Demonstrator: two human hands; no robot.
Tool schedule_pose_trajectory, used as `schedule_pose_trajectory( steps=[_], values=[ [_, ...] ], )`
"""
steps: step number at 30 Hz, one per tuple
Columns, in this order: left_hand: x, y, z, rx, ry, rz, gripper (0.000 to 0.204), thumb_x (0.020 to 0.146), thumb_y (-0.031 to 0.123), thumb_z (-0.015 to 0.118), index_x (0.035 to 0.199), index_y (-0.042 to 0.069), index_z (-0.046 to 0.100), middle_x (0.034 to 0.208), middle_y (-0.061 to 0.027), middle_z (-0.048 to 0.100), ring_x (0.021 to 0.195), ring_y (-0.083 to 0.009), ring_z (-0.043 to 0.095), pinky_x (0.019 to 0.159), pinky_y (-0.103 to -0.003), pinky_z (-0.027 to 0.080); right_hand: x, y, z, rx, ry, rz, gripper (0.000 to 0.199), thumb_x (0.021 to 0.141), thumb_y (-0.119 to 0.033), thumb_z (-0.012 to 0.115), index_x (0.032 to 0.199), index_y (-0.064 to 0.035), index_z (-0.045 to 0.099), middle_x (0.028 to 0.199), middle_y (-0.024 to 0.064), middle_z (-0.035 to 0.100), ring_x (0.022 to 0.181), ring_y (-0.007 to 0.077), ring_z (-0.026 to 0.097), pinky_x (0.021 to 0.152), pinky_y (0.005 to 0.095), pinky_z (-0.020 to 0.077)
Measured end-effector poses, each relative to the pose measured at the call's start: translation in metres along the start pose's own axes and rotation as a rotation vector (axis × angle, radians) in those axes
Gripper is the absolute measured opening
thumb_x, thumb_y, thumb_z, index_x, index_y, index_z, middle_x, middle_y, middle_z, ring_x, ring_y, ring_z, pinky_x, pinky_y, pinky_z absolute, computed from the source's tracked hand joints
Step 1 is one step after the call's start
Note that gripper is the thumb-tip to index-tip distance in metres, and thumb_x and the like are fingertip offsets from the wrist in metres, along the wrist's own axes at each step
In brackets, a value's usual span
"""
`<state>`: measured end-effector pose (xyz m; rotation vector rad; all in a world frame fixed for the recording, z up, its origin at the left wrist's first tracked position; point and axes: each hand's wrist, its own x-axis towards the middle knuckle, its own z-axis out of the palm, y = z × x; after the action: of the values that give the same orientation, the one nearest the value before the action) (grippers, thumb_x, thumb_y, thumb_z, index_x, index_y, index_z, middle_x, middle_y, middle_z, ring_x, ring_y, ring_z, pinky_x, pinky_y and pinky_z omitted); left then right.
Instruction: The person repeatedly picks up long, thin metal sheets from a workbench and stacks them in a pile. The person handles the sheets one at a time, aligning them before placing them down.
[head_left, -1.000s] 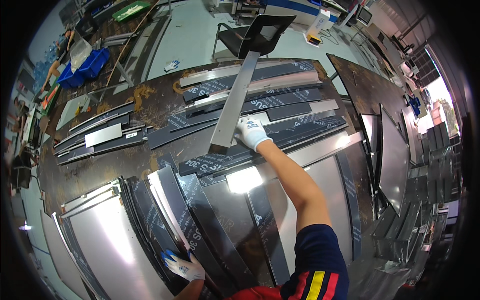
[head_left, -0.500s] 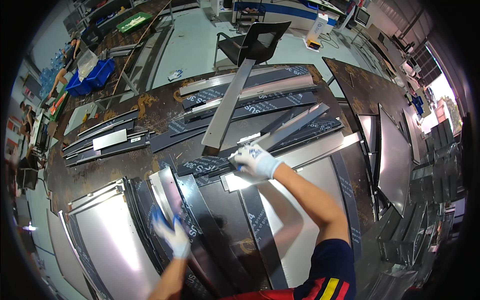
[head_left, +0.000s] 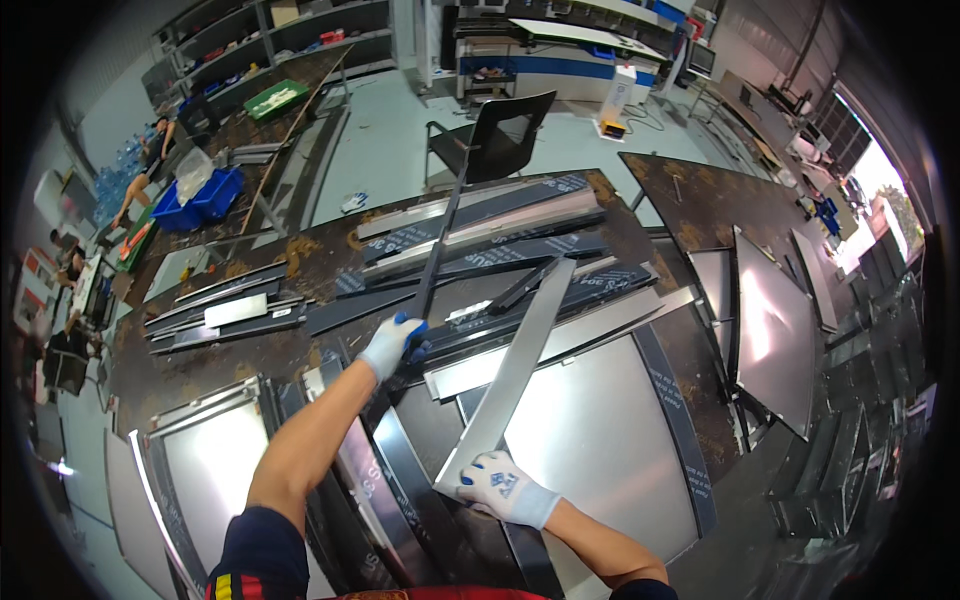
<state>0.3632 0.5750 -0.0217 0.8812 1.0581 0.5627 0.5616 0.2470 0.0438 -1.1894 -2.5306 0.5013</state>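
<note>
My left hand, in a white glove with blue fingertips, grips the near end of a long thin dark metal strip. That strip stands on edge and runs away from me toward the chair. My right hand, gloved the same, holds the near end of a wide shiny steel strip. This strip lies slanted over the stacked sheets, and its far end points up and to the right. Both strips are above a dark rusty worktable covered with steel sheets and strips.
Large shiny sheets edged with dark film lie in front of me, with more sheets at the left. A black chair stands beyond the table. Blue crates and a person are at the far left. Upright panels lean at the right.
My right hand has drawn back toward me with the shiny strip's end. My left hand has reached forward from the near sheets and taken hold of the thin dark strip.
</note>
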Motion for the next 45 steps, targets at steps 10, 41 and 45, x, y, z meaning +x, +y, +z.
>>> schedule_pose_trajectory(
  steps=[10, 41, 45],
  values=[
    [-0.368, -0.181, -0.046, -0.712, -0.311, -0.048, 0.082, 0.099, 0.026, 0.076, 0.168, -0.005, 0.044, 0.164, -0.0218, 0.059, 0.143, -0.0333, 0.065, 0.120, -0.049, 0.053, -0.027, -0.096, -0.051, 0.254, -0.189, -0.172, 0.022, 0.093, -0.032, 0.082, 0.108, -0.0187, 0.071, 0.114, 0.0067, 0.063, 0.110, 0.0330, 0.062, 0.096, 0.0529, 0.0482],
    [-0.534, -0.428, -0.024, 0.568, 0.575, 0.004, 0.089, 0.099, 0.043, 0.081, 0.162, -0.010, 0.047, 0.148, -0.0328, 0.067, 0.136, -0.0471, 0.065, 0.119, -0.051, 0.051, -0.130, -0.249, 0.177, 0.539, 1.208, 1.141, 0.026, 0.103, -0.017, 0.078, 0.118, -0.0020, 0.064, 0.086, 0.0074, 0.069, 0.073, 0.0179, 0.068, 0.066, 0.0369, 0.0559],
    [-0.559, -0.415, -0.006, 0.865, 0.643, 0.240, 0.095, 0.097, 0.040, 0.081, 0.168, -0.008, 0.040, 0.171, -0.0334, 0.043, 0.159, -0.0473, 0.039, 0.133, -0.050, 0.032, -0.166, -0.318, 0.185, 1.057, 1.098, 1.062, 0.016, 0.112, -0.019, 0.065, 0.117, -0.0063, 0.073, 0.084, 0.0009, 0.067, 0.070, 0.0128, 0.064, 0.062, 0.0320, 0.0505]
  ],
)
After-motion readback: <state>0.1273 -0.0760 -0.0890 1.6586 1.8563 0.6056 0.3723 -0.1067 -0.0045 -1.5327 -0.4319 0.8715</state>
